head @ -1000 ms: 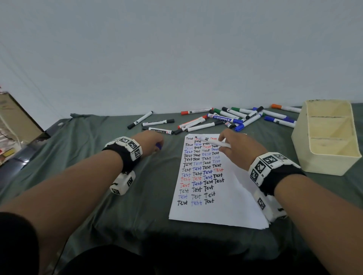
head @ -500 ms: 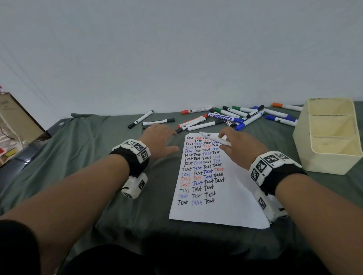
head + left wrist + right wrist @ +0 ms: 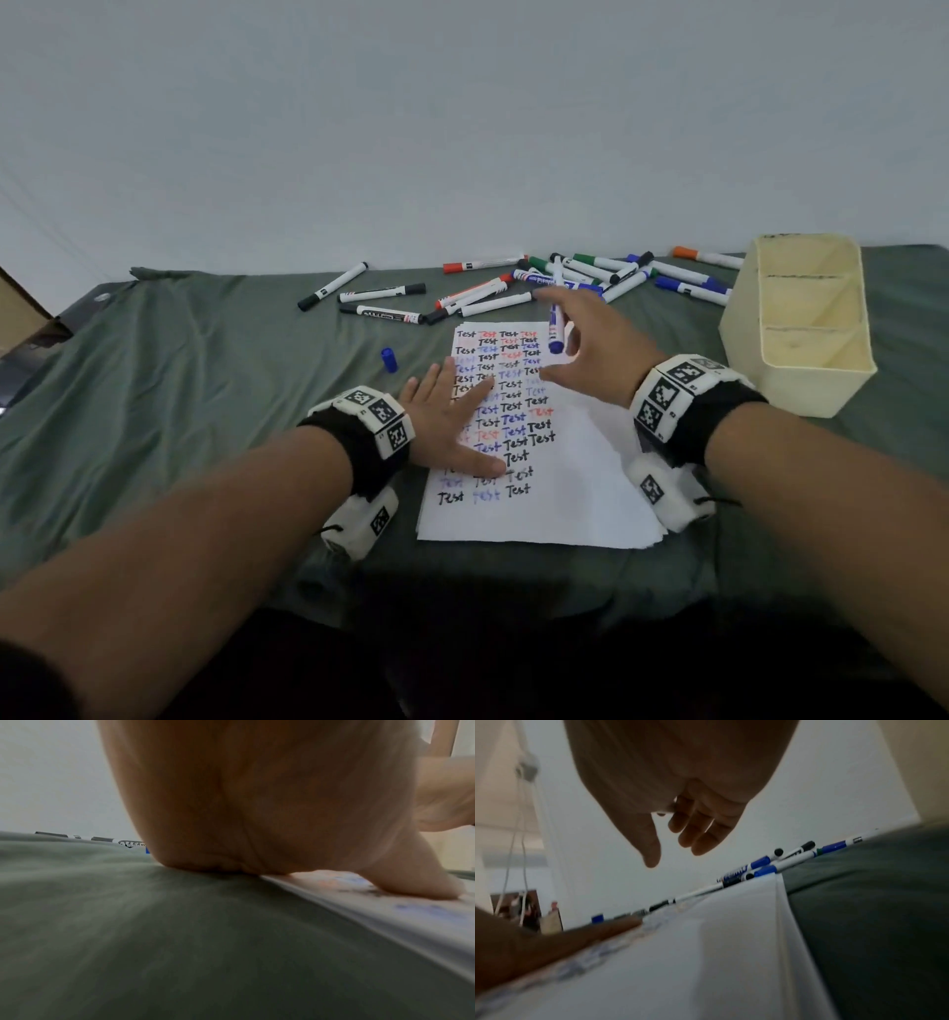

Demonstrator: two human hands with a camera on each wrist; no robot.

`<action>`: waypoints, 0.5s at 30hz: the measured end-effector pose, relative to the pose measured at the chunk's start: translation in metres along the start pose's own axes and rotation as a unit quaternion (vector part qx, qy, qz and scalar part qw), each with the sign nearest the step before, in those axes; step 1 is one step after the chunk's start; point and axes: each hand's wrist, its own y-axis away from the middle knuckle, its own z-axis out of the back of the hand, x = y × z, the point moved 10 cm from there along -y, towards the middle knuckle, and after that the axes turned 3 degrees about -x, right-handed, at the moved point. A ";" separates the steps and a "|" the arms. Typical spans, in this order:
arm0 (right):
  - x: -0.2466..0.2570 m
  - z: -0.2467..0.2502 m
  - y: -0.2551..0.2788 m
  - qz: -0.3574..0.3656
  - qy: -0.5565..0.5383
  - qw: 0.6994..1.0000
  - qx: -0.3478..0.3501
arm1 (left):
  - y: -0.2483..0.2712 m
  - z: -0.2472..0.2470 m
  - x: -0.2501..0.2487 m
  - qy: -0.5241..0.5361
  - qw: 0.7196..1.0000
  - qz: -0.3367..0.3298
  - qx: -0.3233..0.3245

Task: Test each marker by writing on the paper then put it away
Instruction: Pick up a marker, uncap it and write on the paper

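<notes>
My right hand (image 3: pixel 590 344) hovers over the top of the paper (image 3: pixel 565 488) with its fingers spread. It holds an uncapped blue marker (image 3: pixel 556 329) loosely between the fingers, nearly upright, blue end down. In the right wrist view the fingers (image 3: pixel 700 833) hang relaxed and little of the marker shows. My left hand (image 3: pixel 452 411) lies flat on the paper's left side, fingers straight, pressing it down; the thumb (image 3: pixel 416 886) rests on the sheet (image 3: pixel 385 914). The blue cap (image 3: pixel 389 358) lies on the cloth left of the paper. The paper carries several rows of "Test".
Several capped markers (image 3: pixel 590 277) lie scattered on the green cloth (image 3: pixel 205 385) beyond the paper, black ones (image 3: pixel 382 293) to the left. A cream box with three compartments (image 3: pixel 801 329) stands at the right. A wall rises behind the table.
My left hand let the blue cap go on the cloth and slid right, flat onto the paper. My right hand rose and swung the marker from lying sideways to nearly upright.
</notes>
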 end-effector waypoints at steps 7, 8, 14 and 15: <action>-0.017 0.008 0.025 -0.153 -0.484 0.860 -0.047 | -0.001 -0.001 0.002 0.012 1.000 0.009 -0.010; -0.021 0.000 0.031 -0.183 -0.531 0.827 -0.044 | 0.000 0.000 0.002 0.012 1.000 0.010 -0.014; -0.050 -0.046 0.067 -0.281 -0.626 0.725 -0.045 | 0.004 0.001 0.000 0.019 1.000 0.012 -0.011; -0.052 -0.049 0.069 -0.277 -0.628 0.726 -0.046 | 0.005 0.002 -0.001 0.018 1.000 0.013 -0.009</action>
